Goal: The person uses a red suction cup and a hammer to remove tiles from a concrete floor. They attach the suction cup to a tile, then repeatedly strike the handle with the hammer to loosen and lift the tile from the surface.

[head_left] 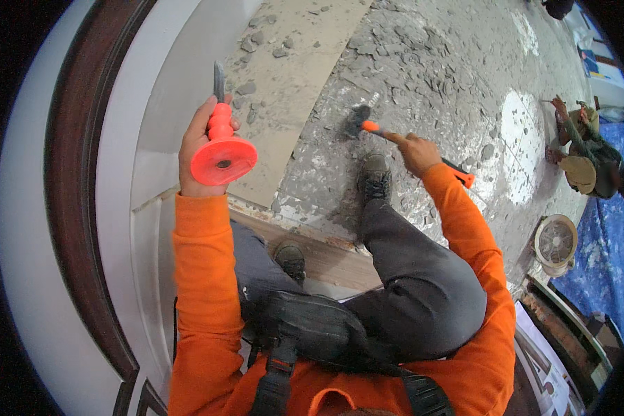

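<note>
My left hand (193, 149) is wrapped round a chisel (222, 128) with a bright orange-red ribbed grip and a wide round hand guard. Its grey steel blade points away from me, and the guard faces back toward me. In my right hand (417, 152) is a hammer with a black and orange handle (459, 173); its dark head (357, 121), slightly blurred, is over the rubble-strewn floor (423, 90), just beyond my boot (375, 179). I cannot tell whether the head touches the floor. Chisel and hammer are well apart.
Left of the broken floor lies a smooth beige strip (291, 90) with loose chips, beside a white wall (166, 104). At the right, another person (589, 152) crouches near a blue tarp (596, 277) and a round fan (555, 243). A wooden step edge (333, 263) runs below my boots.
</note>
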Tool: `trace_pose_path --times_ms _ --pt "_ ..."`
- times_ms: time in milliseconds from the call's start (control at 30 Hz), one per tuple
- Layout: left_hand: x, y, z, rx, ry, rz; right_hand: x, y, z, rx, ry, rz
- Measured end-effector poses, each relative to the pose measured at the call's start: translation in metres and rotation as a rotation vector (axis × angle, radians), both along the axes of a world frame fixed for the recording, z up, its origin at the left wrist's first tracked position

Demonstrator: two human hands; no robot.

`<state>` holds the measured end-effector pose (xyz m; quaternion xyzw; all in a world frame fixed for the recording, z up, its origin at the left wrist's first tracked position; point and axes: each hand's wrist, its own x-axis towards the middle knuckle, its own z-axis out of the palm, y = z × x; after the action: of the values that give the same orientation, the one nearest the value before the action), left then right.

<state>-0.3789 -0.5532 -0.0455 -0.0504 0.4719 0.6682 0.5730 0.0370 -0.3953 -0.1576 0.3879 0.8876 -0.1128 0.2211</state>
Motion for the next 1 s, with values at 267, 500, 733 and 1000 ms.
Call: trace_pose_path --times_ms 267,500,733,1000 --pt "0.015 0.004 0.019 -0.082 0.104 -0.011 0.044 0.033 0.030 0.042 0.022 -0.338" --pt "0.014 0.023 -0.006 -0.138 0.329 -0.260 0.020 -0.029 0.012 -0.151 0.317 -0.662" --pt "0.031 0.037 0.004 -0.168 0.282 -0.255 -0.064 -0.059 0.029 -0.101 0.235 -0.129" --pt "0.021 0.031 -0.011 -0.164 0.298 -0.362 -0.040 -0.018 -0.009 -0.024 0.124 0.154"
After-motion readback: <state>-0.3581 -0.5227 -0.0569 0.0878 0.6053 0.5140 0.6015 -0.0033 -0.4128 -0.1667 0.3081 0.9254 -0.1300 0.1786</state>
